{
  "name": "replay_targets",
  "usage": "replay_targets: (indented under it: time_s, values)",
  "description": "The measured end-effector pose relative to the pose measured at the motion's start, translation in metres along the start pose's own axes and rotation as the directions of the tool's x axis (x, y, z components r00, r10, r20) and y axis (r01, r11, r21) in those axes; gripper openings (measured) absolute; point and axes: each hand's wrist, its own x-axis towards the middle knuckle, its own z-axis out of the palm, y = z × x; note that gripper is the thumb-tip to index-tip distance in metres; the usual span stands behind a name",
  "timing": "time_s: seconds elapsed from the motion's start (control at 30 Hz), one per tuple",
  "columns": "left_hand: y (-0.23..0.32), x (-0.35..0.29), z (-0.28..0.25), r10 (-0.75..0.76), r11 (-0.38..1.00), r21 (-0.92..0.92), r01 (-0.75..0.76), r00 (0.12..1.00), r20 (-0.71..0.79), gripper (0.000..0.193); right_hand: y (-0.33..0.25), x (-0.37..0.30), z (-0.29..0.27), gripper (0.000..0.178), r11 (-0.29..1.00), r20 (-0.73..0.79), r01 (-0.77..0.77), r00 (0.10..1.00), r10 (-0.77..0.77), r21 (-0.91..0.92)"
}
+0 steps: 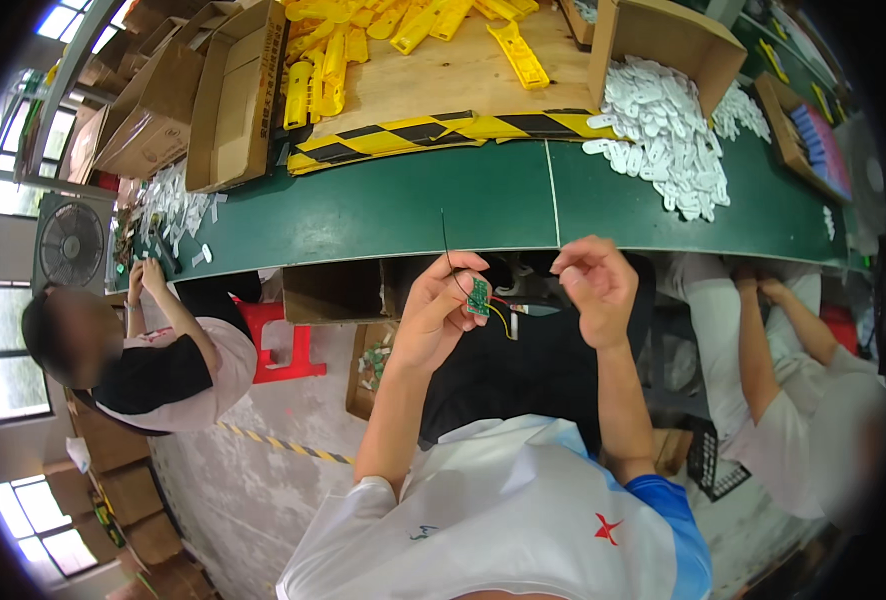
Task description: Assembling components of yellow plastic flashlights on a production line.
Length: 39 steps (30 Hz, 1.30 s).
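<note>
My left hand [437, 312], held in front of the green bench edge, is closed on a small green circuit board [478, 297]. A long thin black wire [445, 232] rises from the board past my fingers. A yellow wire [503, 314] and a red one hang off its right side, with a small pale piece at the end. Apart from the board, to the right, my right hand [600, 292] is raised with its fingers loosely curled and spread, and nothing shows in it.
Across the green bench [383, 205] lie a heap of white plastic pieces [663, 135], yellow plastic shells [333, 70] on a wooden board, and cardboard boxes [233, 100]. A person [163, 350] sits at left, another [793, 380] at right. An open box [365, 365] is below.
</note>
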Motion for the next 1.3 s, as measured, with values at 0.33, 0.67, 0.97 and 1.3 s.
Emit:
replay_targets:
  time_s: [0.33,0.67,0.97,1.3]
  values:
    - [-0.028,0.018,0.029,-0.103,0.995,0.003,0.103,0.995,-0.008,0.021,-0.003,-0.005,0.003,0.033,0.981,0.230,-0.146,0.957,0.174,-0.131]
    - [-0.049,-0.001,0.034,0.291,0.897,0.360,-0.257,0.956,-0.042,0.016,0.009,-0.022,0.000,0.027,0.972,0.056,-0.228,0.971,0.231,-0.049]
    - [-0.058,0.007,0.039,0.348,0.892,0.343,-0.295,0.931,-0.105,0.011,-0.017,-0.017,-0.014,0.016,0.930,0.067,-0.366,0.928,0.367,-0.031]
    - [-0.057,0.023,0.042,0.372,0.864,0.363,-0.350,0.928,0.009,0.012,-0.016,-0.014,-0.030,0.016,0.950,0.063,-0.309,0.948,0.311,-0.036]
